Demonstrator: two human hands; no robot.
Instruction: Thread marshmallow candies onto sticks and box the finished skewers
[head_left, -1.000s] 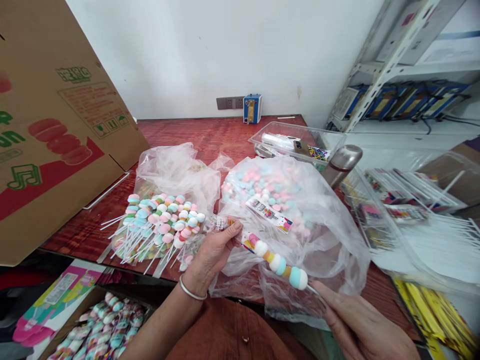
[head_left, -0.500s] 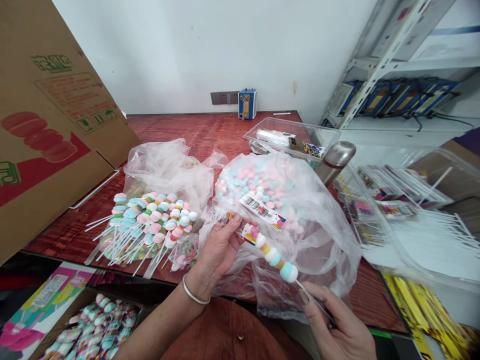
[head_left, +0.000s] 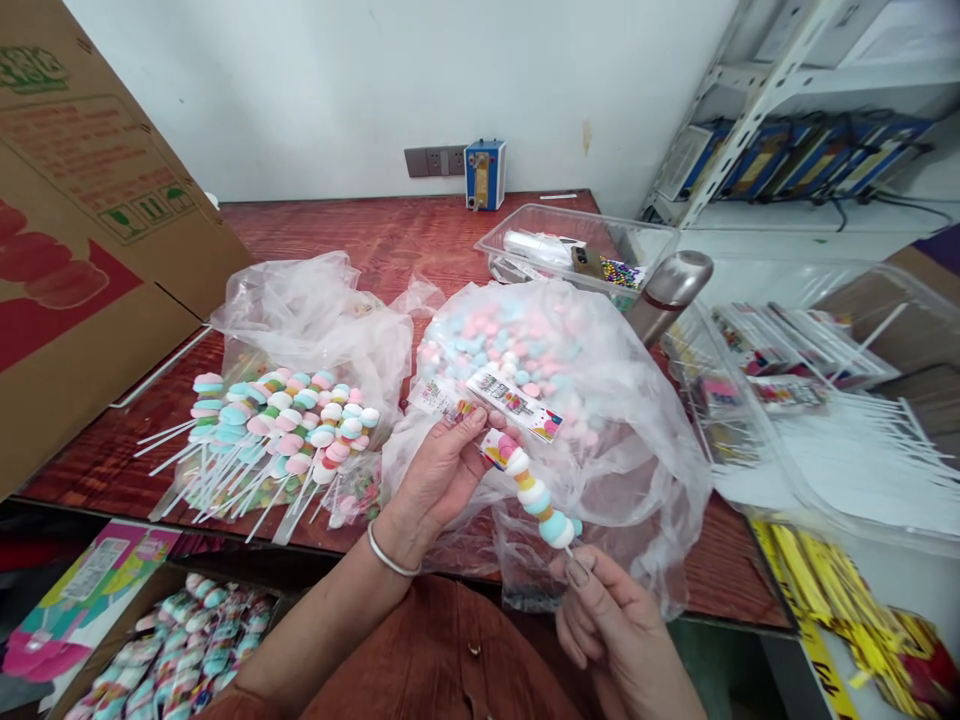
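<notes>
My right hand [head_left: 611,620] pinches the white stick of a marshmallow skewer [head_left: 534,495], with white, blue and yellow-orange pieces. The skewer slants up toward my left hand [head_left: 442,470], whose thumb and fingers are closed on a printed wrapper [head_left: 439,398]. A colourful printed end of it shows at the skewer's top; how far the tip reaches inside I cannot tell. Just beyond my fingers, a printed card [head_left: 516,404] lies on a clear plastic bag of loose marshmallows [head_left: 502,335]. Several finished skewers [head_left: 289,425] are piled on the left, sticks toward me.
A large carton [head_left: 97,200] stands at left. Below the table edge, a box holds wrapped skewers [head_left: 180,640]. Behind the bag are a clear tray [head_left: 577,220] and a steel flask [head_left: 667,295]. At right, a clear bin holds white sticks [head_left: 847,470], above yellow packets [head_left: 832,590].
My right hand has moved left and slightly up along with the stick, and its fingers are more curled. The skewer points more steeply. The whole view has shifted a little.
</notes>
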